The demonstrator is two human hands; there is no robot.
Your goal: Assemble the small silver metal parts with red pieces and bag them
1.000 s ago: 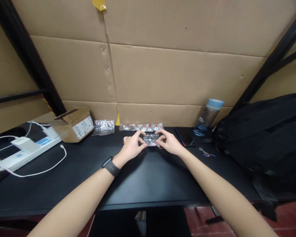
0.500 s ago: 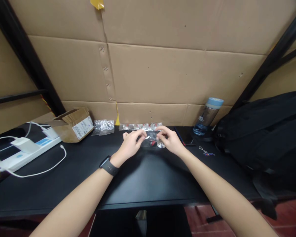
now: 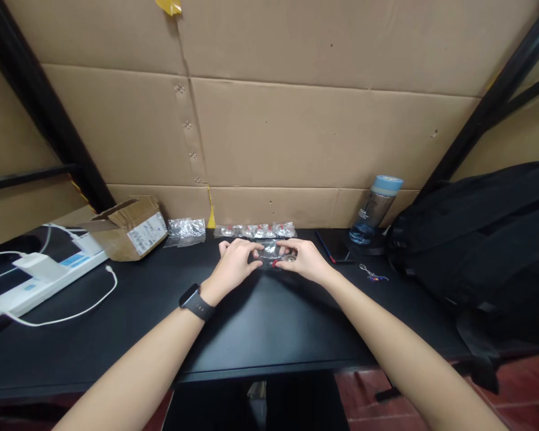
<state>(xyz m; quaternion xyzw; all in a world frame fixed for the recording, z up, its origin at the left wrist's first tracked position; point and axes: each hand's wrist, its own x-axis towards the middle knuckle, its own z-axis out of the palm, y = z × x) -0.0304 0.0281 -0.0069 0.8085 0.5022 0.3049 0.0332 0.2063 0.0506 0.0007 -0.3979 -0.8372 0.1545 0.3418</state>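
Note:
A small clear plastic bag (image 3: 269, 248) is stretched between my two hands over the black table. My left hand (image 3: 239, 261), with a dark watch on its wrist, pinches the left side of the bag between thumb and fingers. The right side is gripped by my right hand (image 3: 309, 260), also in a pinch. By the right fingertips shows a small red piece (image 3: 274, 263); whether it lies inside the bag I cannot tell. Partly covered by the right fingers is a round silver metal part (image 3: 290, 258). Just behind stands a row of bagged silver parts with red bits (image 3: 256, 230).
To the left are a crumpled clear bag (image 3: 186, 231), an open cardboard box (image 3: 135, 230) and a white power strip (image 3: 49, 284) with cables. On the right are a phone (image 3: 338, 245), a water bottle (image 3: 375, 209), a keyring (image 3: 374, 274) and a black backpack (image 3: 485, 251). Cardboard walls the back.
My right fingers have come down and closed over the right side of the bag, hiding more of the silver part. The bag is now spread flatter between both hands.

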